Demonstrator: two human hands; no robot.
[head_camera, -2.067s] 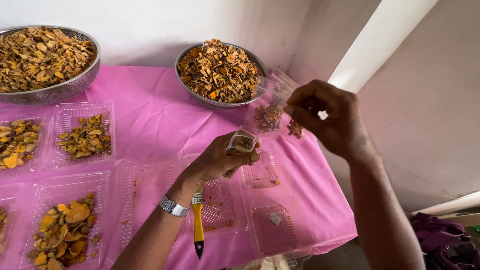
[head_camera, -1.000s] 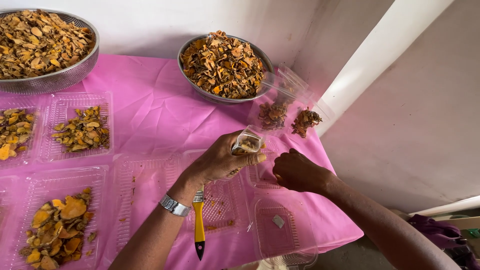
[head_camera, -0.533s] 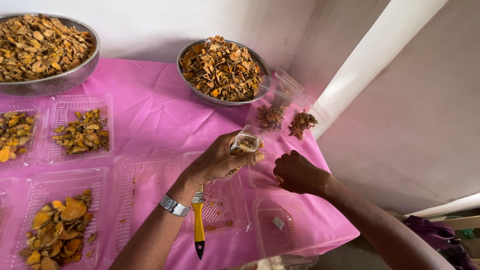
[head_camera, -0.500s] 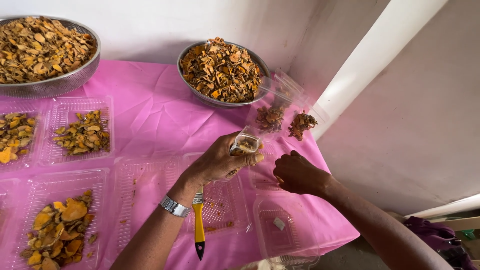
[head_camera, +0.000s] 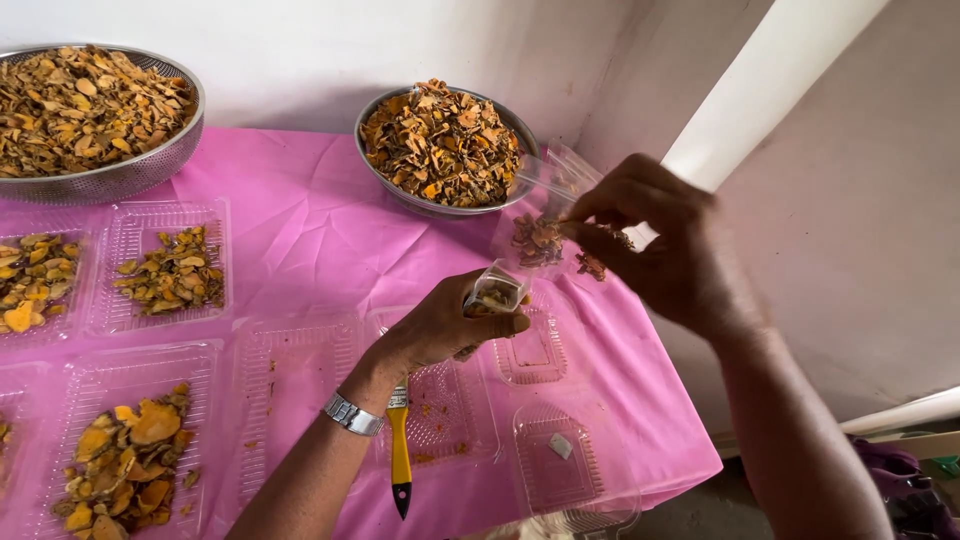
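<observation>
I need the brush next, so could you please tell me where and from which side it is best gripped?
Grip the brush by its yellow handle, coming from above at the near end. It lies flat on the pink cloth, pointing toward the table's front edge, and that end is free. Its far end is tucked under the left hand, which holds a small clear container.

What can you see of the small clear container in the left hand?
The small clear container looks like thin, see-through plastic, open-topped and tilted toward the right hand. It holds a few brownish dried bits. The left hand grips it from below with its fingers around the sides, above the pink tablecloth. Its exact shape is hard to tell.
</observation>
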